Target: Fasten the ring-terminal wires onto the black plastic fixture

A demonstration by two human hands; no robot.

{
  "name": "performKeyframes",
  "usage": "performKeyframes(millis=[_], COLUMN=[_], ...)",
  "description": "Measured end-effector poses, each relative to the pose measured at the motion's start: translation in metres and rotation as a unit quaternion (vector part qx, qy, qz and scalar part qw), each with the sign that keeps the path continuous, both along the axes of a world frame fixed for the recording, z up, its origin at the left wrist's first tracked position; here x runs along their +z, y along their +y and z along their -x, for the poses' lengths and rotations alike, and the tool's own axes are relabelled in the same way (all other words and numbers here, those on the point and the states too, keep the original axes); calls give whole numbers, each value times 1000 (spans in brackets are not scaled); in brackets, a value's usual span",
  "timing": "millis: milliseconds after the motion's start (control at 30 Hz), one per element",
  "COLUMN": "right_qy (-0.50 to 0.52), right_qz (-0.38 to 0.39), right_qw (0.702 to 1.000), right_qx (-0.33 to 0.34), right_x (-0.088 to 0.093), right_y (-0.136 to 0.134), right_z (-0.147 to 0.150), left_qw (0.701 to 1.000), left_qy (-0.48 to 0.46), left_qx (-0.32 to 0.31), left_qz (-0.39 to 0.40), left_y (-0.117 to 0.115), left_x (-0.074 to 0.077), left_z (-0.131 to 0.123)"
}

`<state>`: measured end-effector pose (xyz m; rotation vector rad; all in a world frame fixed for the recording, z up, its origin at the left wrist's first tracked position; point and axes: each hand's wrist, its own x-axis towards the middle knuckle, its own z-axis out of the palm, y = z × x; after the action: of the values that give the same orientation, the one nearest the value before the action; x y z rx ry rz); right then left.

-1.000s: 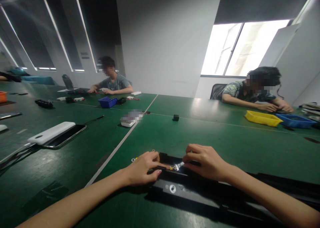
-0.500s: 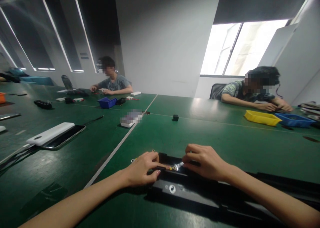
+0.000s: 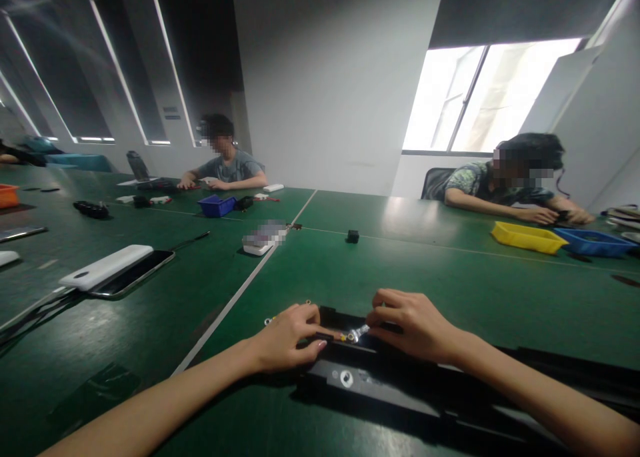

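A long black device (image 3: 380, 387) lies across the green table (image 3: 320, 270) close in front of me. My left hand (image 3: 285, 340) rests on its left end, fingers pinched on a thin black wire with a yellow tip (image 3: 334, 337). My right hand (image 3: 415, 323) is curled over the device's far edge, fingertips pinched at a small shiny metal terminal (image 3: 357, 333). The two hands nearly meet at that terminal. A few small ring terminals (image 3: 269, 321) lie on the table just left of my left hand.
A white power bank on a dark phone (image 3: 113, 270) lies at left. A small black cube (image 3: 353, 236) and a white box (image 3: 257, 245) sit mid-table. Yellow tray (image 3: 527, 237) and blue tray (image 3: 593, 242) stand before a seated person at right; a blue bin (image 3: 216, 205) before another person.
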<state>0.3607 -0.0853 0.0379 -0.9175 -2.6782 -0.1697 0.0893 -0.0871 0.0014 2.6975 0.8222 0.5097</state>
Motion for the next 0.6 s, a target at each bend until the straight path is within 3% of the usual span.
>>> performKeyframes(millis=[600], right_qy=[-6], right_qz=[11], right_qw=[1000], right_qx=[-3], right_x=[0], right_y=[0], right_z=[0], left_qw=[1000], left_qy=[15], left_qx=[3], left_qz=[-5], left_y=[0], left_x=[-2], left_z=[0])
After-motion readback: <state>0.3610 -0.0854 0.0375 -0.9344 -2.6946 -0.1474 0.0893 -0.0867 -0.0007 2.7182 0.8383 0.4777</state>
